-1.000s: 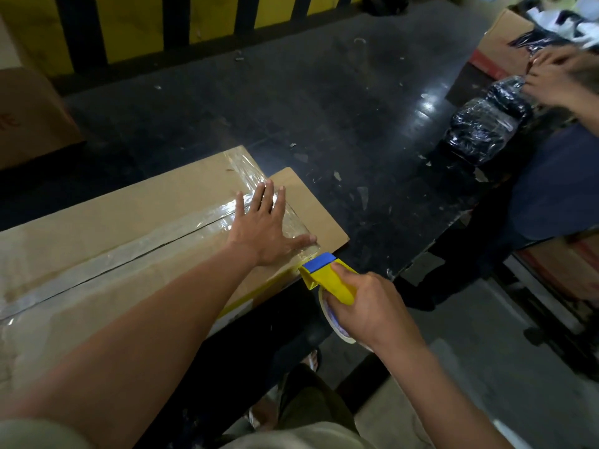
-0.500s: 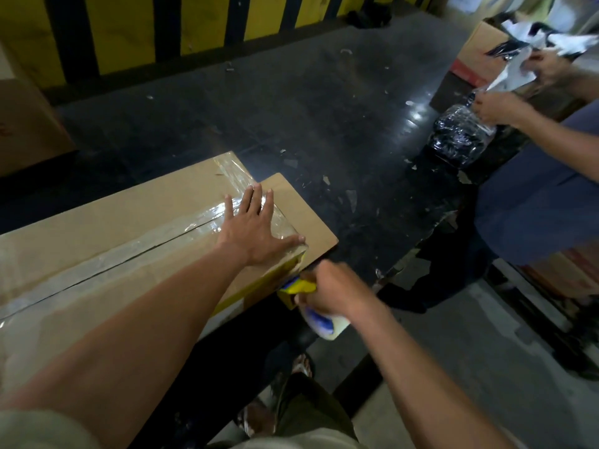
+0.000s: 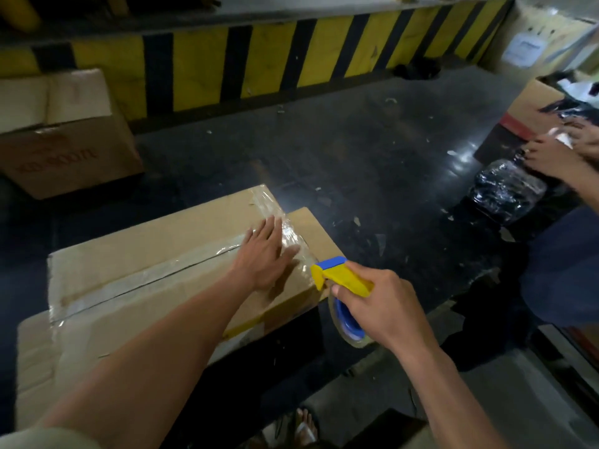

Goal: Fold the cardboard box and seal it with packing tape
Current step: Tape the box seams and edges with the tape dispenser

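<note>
- Resting the cardboard box (image 3: 146, 254) on the near-left part of the dark table (image 3: 356, 150), over a flat cardboard sheet (image 3: 311, 228) poking out at the right end.
- Showing flaps already folded shut, meeting along one long centre seam; looking plain brown, slightly creased, glossy where taped.
- Carrying clear packing tape (image 3: 139, 283) along that seam from left to right, plus a crinkled strip across the right edge.
- Pressing down on the taped right end with the left hand (image 3: 262, 254), palm flat, fingers straight and close together.
- Gripping the yellow-and-blue tape dispenser (image 3: 340, 275) with the right hand (image 3: 382, 306), fingers curled round the handle, blade end just beside the near-right corner of the box.
- Judging the job as nearing its end: folding done, top seam sealed.
- Probably remaining: bringing the tape down over the right end and cutting it; cannot tell about the right end face or the underside, both being hidden.
</note>
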Motion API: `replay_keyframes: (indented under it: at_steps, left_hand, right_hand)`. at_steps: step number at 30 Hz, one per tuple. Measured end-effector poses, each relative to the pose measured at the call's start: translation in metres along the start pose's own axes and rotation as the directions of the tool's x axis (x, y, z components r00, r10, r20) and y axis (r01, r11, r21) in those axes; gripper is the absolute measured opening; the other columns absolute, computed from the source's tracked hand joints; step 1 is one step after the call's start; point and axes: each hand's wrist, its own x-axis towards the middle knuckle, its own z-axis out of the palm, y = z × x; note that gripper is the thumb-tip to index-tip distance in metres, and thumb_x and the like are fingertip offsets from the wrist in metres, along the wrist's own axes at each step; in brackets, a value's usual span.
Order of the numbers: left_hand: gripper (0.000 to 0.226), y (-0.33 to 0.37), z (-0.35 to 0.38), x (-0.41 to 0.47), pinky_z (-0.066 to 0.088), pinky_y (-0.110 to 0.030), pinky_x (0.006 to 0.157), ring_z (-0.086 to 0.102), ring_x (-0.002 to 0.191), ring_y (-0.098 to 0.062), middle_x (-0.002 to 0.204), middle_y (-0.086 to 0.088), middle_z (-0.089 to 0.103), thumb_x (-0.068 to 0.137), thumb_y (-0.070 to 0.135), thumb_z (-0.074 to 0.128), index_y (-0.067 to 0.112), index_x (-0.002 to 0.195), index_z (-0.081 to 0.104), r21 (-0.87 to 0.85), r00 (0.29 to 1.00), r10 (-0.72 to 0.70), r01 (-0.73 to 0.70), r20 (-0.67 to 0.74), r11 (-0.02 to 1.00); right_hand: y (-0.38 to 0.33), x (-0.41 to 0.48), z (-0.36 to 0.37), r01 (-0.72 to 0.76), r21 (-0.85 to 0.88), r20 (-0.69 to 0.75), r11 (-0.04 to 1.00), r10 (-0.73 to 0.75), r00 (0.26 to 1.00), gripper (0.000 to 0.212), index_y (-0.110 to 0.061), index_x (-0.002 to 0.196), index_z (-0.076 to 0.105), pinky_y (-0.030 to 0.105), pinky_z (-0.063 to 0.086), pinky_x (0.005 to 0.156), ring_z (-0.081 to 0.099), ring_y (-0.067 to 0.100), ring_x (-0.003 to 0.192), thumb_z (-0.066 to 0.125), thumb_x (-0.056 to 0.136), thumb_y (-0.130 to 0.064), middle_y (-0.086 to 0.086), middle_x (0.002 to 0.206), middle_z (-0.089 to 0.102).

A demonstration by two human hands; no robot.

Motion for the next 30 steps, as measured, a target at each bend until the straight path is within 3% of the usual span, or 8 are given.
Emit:
replay_keyframes:
  at_steps: [3,9,16,19,25,30]
  left_hand:
    - [0.065,-0.040,-0.014,-0.028,0.013,-0.047,0.126,0.011,0.157,-0.026,0.169,-0.007,0.018,0.108,0.048,0.028,0.013,0.162,0.020,0.015,0.994,-0.075,0.076,-0.076,0.997]
    - [0.060,-0.119,-0.040,-0.107,0.025,-0.054,0.120,0.021,0.153,-0.032,0.163,-0.009,0.033,0.106,0.045,0.031,0.013,0.156,0.033,0.096,0.954,-0.266,0.281,-0.139,0.955]
    - [0.069,-0.192,-0.057,-0.185,0.006,-0.042,0.127,0.004,0.157,-0.028,0.169,-0.012,0.012,0.105,0.051,0.023,0.012,0.162,0.020,0.008,0.883,-0.431,0.440,-0.188,0.898]
    - [0.078,-0.222,-0.064,-0.203,0.000,-0.042,0.125,-0.001,0.157,-0.025,0.170,-0.012,0.008,0.101,0.060,0.020,0.012,0.162,0.017,-0.025,0.885,-0.427,0.430,-0.183,0.902]
    - [0.080,-0.255,-0.061,-0.217,-0.012,-0.042,0.124,-0.024,0.153,-0.020,0.166,-0.002,-0.026,0.102,0.064,0.023,0.022,0.162,-0.008,-0.094,0.921,-0.379,0.371,-0.092,0.924]
    - [0.088,-0.239,-0.036,-0.223,-0.021,-0.036,0.121,-0.036,0.148,-0.013,0.164,-0.002,-0.030,0.094,0.072,0.011,0.019,0.161,-0.011,-0.179,0.911,-0.364,0.333,-0.192,0.926]
  right_hand:
    - [-0.025,0.014,0.008,0.115,0.044,0.003,0.992,-0.116,0.993,0.049,-0.028,0.128,0.064,0.029,0.051,0.079,0.067,0.022,0.101,0.072,0.082,-0.044,0.000,0.111,0.073]
    - [-0.081,0.034,0.068,0.275,0.056,0.121,0.960,-0.280,0.952,0.057,-0.030,0.135,0.059,0.030,0.048,0.088,0.062,0.022,0.112,0.070,0.082,-0.049,0.000,0.127,0.067]
    - [-0.160,0.034,0.153,0.371,0.126,0.117,0.920,-0.385,0.915,0.060,-0.030,0.139,0.055,0.035,0.050,0.088,0.060,0.027,0.107,0.066,0.083,-0.050,0.010,0.115,0.069]
    - [-0.186,0.027,0.188,0.373,0.129,0.101,0.919,-0.387,0.917,0.062,-0.029,0.139,0.054,0.036,0.050,0.084,0.061,0.028,0.105,0.066,0.082,-0.052,0.011,0.111,0.069]
    - [-0.204,0.014,0.215,0.408,-0.045,0.080,0.912,-0.404,0.911,0.056,-0.035,0.140,0.051,0.036,0.047,0.082,0.059,0.031,0.099,0.062,0.087,-0.050,0.011,0.098,0.060]
    - [-0.197,0.018,0.209,0.424,-0.119,0.142,0.898,-0.408,0.902,0.057,-0.039,0.137,0.054,0.032,0.045,0.081,0.061,0.031,0.098,0.065,0.083,-0.053,0.011,0.097,0.061]
